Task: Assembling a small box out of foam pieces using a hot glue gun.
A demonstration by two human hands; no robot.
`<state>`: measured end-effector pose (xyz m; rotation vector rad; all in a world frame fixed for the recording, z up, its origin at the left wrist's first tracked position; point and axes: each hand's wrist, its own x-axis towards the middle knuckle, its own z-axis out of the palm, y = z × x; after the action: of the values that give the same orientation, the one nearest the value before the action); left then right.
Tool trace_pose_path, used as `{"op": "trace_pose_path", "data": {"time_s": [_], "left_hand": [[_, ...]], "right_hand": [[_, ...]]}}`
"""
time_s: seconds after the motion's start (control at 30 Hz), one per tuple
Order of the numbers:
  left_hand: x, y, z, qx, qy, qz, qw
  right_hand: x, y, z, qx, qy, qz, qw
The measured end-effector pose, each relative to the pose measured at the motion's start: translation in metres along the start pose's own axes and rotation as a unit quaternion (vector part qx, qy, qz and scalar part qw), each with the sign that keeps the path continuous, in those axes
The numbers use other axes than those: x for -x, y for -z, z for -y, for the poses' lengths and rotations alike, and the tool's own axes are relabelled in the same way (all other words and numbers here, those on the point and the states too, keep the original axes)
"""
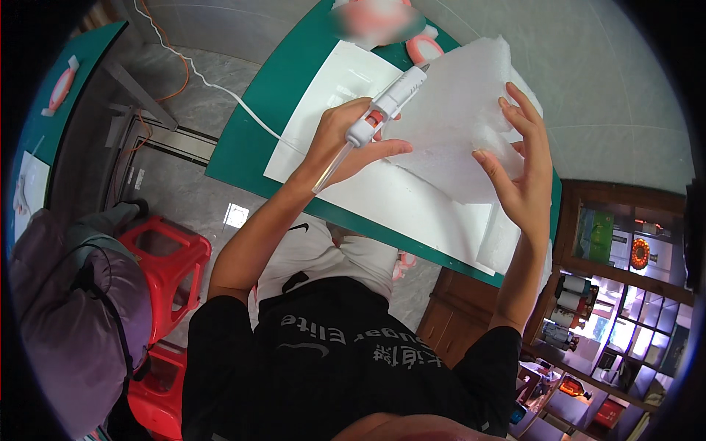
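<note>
A white hot glue gun with a clear glue stick out of its back end is held in my left hand, its nozzle pointing away to the upper right. Beside it lies a stack of white foam sheets, rough at the edges, covering the right part of the work table. At the stack's right side is my right hand, with thumb and fingers spread apart around its edge. Whether the fingertips press on the foam is hard to tell. Under the foam and glue gun is a white board.
Pink and white round items sit at the table's far edge, one blurred. A white cord runs to the left. Red stools and a seated person are at left. A wooden shelf cabinet stands at right.
</note>
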<state>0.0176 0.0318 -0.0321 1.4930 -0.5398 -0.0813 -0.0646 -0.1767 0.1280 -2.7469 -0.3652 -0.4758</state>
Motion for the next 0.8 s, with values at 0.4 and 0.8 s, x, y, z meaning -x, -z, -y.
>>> {"op": "trace_pose_path", "data": {"time_s": [0.4,0.8], "left_hand": [[0.002,0.046,-0.017,-0.029,0.033,-0.110,0.993],[0.010,0.048,-0.011,-0.010,0.058,-0.106,0.993]], "right_hand": [[-0.002,0.000,-0.003,0.015,0.013,-0.005,1.000],[0.000,-0.002,-0.007,0.032,0.015,-0.011,0.999]]}}
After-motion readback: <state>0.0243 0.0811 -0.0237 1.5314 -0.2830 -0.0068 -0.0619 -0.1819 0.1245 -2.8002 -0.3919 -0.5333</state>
